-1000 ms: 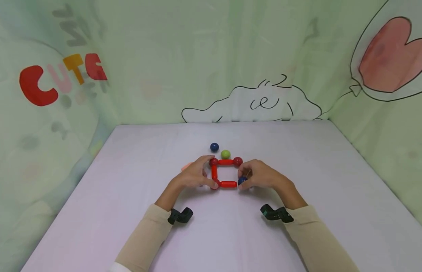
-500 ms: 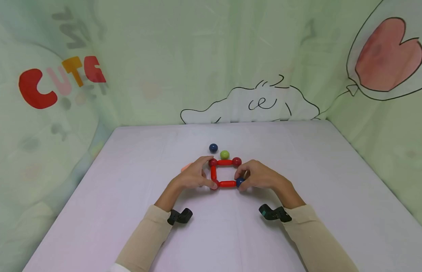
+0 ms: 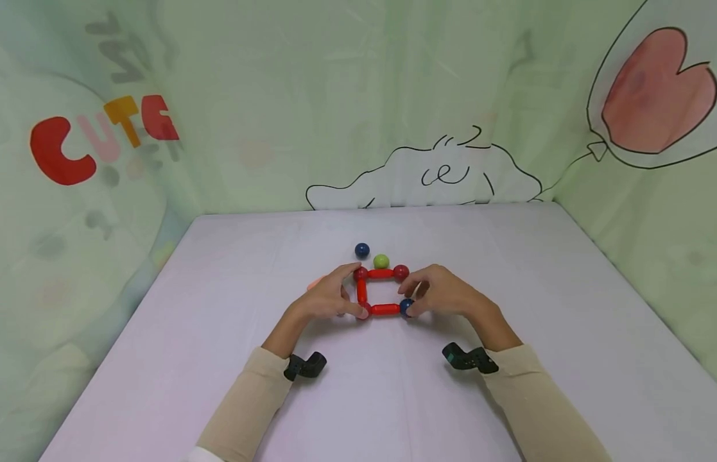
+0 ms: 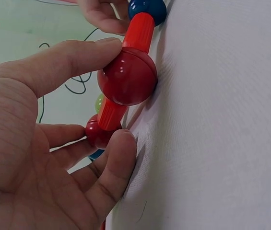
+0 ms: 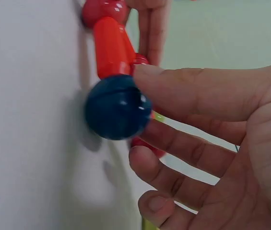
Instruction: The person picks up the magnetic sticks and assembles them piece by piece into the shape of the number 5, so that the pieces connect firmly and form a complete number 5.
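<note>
Red rods and balls form a three-sided frame [image 3: 386, 309] on the table, its right side without a rod. My left hand [image 3: 333, 296] holds its left side, thumb on the near red ball [image 4: 128, 76] and fingers at the far red ball [image 4: 97, 132]. A blue ball [image 5: 116, 108] sits against the right end of the near rod [image 5: 111, 50]. My right hand [image 3: 441, 292] has its thumb at this ball, with the index fingertip raised apart from it in the head view. Another red ball [image 3: 401, 273] ends the far rod [image 3: 381, 273].
A green ball [image 3: 381, 261] lies just behind the far rod, and a loose blue ball [image 3: 362, 250] lies farther back. Part of a pinkish-orange piece [image 3: 315, 282] shows behind my left hand. Printed cloth [image 3: 266, 128] hangs along the table's back and sides.
My right hand has brought the blue ball leftward against the near rod's end, then its fingers have spread and lifted off the ball. My left hand has kept its hold.
</note>
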The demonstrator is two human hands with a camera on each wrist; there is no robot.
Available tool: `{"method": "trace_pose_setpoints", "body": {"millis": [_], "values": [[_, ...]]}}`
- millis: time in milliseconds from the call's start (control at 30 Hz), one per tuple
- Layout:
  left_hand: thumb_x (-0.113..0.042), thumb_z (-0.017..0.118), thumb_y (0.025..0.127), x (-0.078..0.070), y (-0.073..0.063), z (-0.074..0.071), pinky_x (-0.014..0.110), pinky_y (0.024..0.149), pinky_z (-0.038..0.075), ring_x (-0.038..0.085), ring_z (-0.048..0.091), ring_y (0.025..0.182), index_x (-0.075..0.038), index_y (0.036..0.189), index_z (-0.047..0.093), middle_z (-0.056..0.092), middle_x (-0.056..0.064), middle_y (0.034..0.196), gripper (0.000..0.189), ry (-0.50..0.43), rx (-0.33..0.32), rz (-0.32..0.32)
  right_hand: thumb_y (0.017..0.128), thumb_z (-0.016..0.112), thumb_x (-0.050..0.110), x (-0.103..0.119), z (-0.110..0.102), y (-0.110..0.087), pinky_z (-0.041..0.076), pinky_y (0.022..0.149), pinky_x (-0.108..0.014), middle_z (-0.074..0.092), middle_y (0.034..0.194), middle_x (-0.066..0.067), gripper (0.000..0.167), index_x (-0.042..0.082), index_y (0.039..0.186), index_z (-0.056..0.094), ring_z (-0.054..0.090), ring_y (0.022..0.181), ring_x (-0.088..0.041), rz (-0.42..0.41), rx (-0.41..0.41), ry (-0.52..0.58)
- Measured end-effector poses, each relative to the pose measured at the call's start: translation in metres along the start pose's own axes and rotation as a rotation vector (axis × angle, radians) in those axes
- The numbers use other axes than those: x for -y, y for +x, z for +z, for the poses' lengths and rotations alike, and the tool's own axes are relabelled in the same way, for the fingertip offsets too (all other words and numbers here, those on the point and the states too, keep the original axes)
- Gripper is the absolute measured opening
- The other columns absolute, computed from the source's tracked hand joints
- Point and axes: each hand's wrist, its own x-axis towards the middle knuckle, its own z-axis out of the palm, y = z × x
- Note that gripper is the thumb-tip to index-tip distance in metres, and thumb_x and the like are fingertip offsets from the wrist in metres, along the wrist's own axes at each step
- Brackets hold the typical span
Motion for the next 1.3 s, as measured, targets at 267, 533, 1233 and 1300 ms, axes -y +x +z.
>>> {"method": "trace_pose_setpoints", "body": {"millis": [267, 533, 1233, 1300], "values": [[-0.024, 0.087, 0.078, 0.001, 0.001, -0.001, 0.031, 0.063, 0.05, 0.019, 0.059, 0.064, -0.02, 0.16, 0.03, 0.062, 0.011, 0.09, 0.1, 0.011, 0.006, -0.038, 0.092, 0.072, 0.018, -0.008, -0.021, -0.008, 0.05, 0.071, -0.034, 0.069, 0.1, -0.007, 0.024, 0.005, 0.113, 0.073, 0.059, 0.093, -0.025, 0.016, -0.212, -0.088], [-0.023, 0.087, 0.078, 0.001, 0.002, -0.002, 0.032, 0.065, 0.051, 0.019, 0.06, 0.065, -0.021, 0.159, 0.032, 0.059, 0.01, 0.111, 0.098, 0.016, 0.0, -0.035, 0.094, 0.069, 0.015, -0.015, -0.027, -0.011, 0.05, 0.073, -0.036, 0.066, 0.108, -0.016, 0.028, 0.0, 0.117, 0.069, 0.058, 0.095, -0.03, 0.109, -0.277, -0.12], [-0.022, 0.087, 0.078, 0.003, 0.001, -0.001, 0.031, 0.062, 0.052, 0.018, 0.059, 0.065, -0.02, 0.159, 0.033, 0.046, 0.01, 0.141, 0.097, 0.0, -0.003, -0.018, 0.086, 0.071, 0.013, -0.031, -0.02, -0.004, 0.053, 0.064, -0.031, 0.067, 0.095, -0.01, 0.03, 0.001, 0.113, 0.072, 0.06, 0.075, -0.021, 0.184, -0.102, -0.119], [-0.022, 0.087, 0.078, 0.003, 0.002, -0.001, 0.03, 0.061, 0.052, 0.018, 0.059, 0.065, -0.021, 0.159, 0.033, 0.047, 0.009, 0.14, 0.097, 0.007, -0.004, -0.022, 0.086, 0.072, 0.015, -0.03, -0.021, -0.005, 0.053, 0.064, -0.031, 0.068, 0.096, -0.009, 0.031, 0.002, 0.114, 0.072, 0.061, 0.075, -0.021, 0.174, -0.078, -0.106]]}}
